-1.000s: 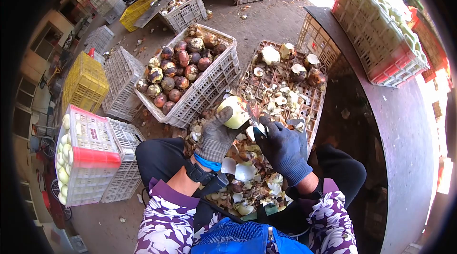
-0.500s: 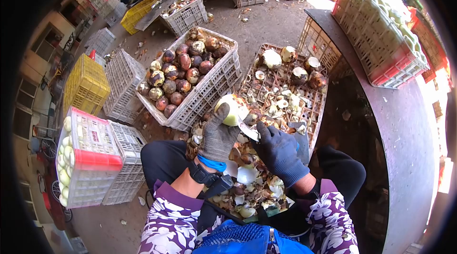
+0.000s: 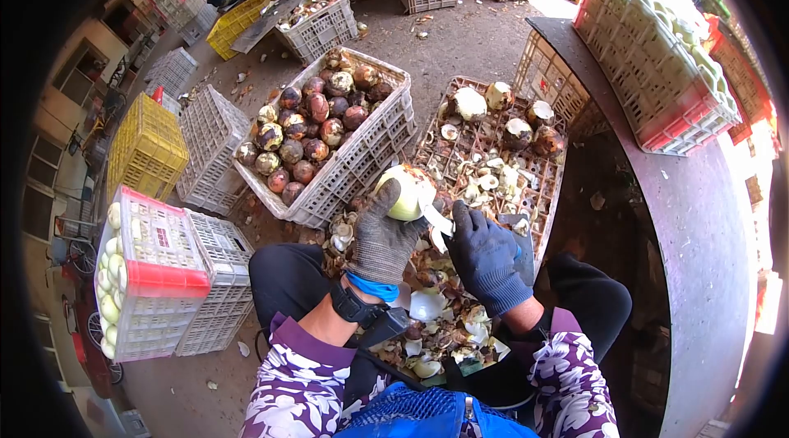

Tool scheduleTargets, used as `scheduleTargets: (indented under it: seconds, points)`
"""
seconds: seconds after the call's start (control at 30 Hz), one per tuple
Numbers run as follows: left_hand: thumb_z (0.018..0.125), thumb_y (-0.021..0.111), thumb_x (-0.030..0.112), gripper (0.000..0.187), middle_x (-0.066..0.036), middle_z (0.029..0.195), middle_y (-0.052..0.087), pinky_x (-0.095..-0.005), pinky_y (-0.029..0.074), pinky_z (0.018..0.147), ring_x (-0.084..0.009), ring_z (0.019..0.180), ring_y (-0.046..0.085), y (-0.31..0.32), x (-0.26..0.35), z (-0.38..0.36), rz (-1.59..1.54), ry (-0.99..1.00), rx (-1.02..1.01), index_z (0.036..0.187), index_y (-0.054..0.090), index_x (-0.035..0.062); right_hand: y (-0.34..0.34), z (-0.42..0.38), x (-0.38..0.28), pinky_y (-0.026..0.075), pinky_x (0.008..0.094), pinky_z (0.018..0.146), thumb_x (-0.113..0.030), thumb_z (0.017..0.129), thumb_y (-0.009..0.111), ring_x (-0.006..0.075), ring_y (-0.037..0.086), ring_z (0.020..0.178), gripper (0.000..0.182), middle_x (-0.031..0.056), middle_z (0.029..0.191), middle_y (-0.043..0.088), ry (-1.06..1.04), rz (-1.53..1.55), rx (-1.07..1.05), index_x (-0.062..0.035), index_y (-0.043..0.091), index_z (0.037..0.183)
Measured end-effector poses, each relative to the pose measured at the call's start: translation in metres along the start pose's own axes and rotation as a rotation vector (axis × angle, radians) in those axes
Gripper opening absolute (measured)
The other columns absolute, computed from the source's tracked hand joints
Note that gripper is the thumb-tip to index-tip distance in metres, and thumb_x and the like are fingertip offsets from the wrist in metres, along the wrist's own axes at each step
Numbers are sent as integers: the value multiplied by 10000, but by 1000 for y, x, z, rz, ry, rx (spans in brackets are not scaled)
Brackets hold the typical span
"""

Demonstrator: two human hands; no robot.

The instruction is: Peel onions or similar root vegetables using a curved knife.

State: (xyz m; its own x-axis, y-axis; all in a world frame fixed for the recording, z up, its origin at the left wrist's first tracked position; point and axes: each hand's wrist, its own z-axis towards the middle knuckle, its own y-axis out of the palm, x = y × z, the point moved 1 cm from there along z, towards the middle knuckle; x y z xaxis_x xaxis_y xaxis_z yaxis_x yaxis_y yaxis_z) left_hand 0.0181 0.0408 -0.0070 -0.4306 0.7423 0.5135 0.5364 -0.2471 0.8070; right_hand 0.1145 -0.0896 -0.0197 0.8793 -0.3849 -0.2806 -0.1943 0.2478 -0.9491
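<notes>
Head view: at the centre, above your lap, a part-peeled fruit [image 3: 403, 198] rests in your left hand [image 3: 385, 241], gloved and curled around its near side, thumb uppermost. Your right hand [image 3: 489, 261], also gloved, is closed on a knife [image 3: 437, 220], its handle hidden, its pale blade angled up and leftward against or just beside the fruit. Judged by eye, the fruit is moderately heavy, firm and unlikely to give under your grip; its pared surface is probably moist and slippery. It is best cradled low on the side away from the blade, with your fingertips clear of the edge. Form nearly globular, so no long axis can be told; the whiter cut face points right, towards the knife, and a brownish patch lies on top
</notes>
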Motion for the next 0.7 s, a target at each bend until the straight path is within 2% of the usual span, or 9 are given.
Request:
scheduleTargets:
  seconds: [0.13,0.27,0.33,0.37,0.47,0.53,0.6,0.67,0.7]
  points:
    - [842,690,215,468,-145,1115,581,-425,535,912,-277,1032,600,-14,-6,9,44,31,-17,1195,488,-15,3,1,-4,496,415,670,-260,854,588,311,632,844,479,149,1003,586,74,132,-40,-32,444,1250]
    - [837,689,176,458,-128,1111,582,-403,506,931,-255,1035,589,-7,-6,7,201,147,-12,1205,491,-11,7,-1,-5,469,432,607,-242,872,590,351,627,741,265,189,794,597,67,501,-15,-34,547,1030]
    - [833,688,165,459,-122,1112,581,-373,502,912,-239,1025,590,-6,-7,10,309,254,-30,1212,493,-4,6,-1,-7,448,441,572,-241,882,590,374,615,683,220,208,678,574,117,775,-28,-24,571,912]
    - [831,688,160,460,-118,1112,581,-359,499,903,-231,1021,590,-6,-8,12,364,308,-40,1216,494,-1,18,-3,-5,423,449,545,-257,900,577,393,599,643,259,230,613,545,128,967,12,-9,580,824]
    - [790,710,85,452,-62,1067,581,-312,511,868,-180,965,591,-4,-10,13,402,336,-50,1191,505,45,24,-5,-1,434,452,555,-272,902,571,396,597,656,264,229,657,565,138,973,13,-16,585,841]
    - [760,724,59,480,-49,1063,571,-299,500,853,-162,962,577,-6,-14,12,524,399,-68,1186,504,53,2,-6,-2,479,474,595,-267,883,560,396,608,677,219,206,748,615,170,429,-22,-61,584,953]
    - [754,720,46,493,-42,1084,539,-296,475,878,-153,973,552,-16,-23,17,533,457,-94,1195,499,56,-4,-7,1,487,492,622,-252,869,562,407,611,696,213,207,781,625,165,340,29,-73,566,983]
    - [757,721,46,513,-47,1117,520,-300,483,877,-160,985,549,-20,-24,18,559,464,-102,1209,479,60,-6,-7,2,484,492,619,-248,874,553,387,623,693,199,203,751,627,156,330,-23,-65,577,947]
    - [757,724,47,515,-48,1113,520,-298,490,874,-162,985,551,-13,-23,13,565,444,-98,1206,473,60,0,-8,5,479,484,605,-251,879,548,370,628,676,199,197,735,632,128,458,-16,-61,590,920]
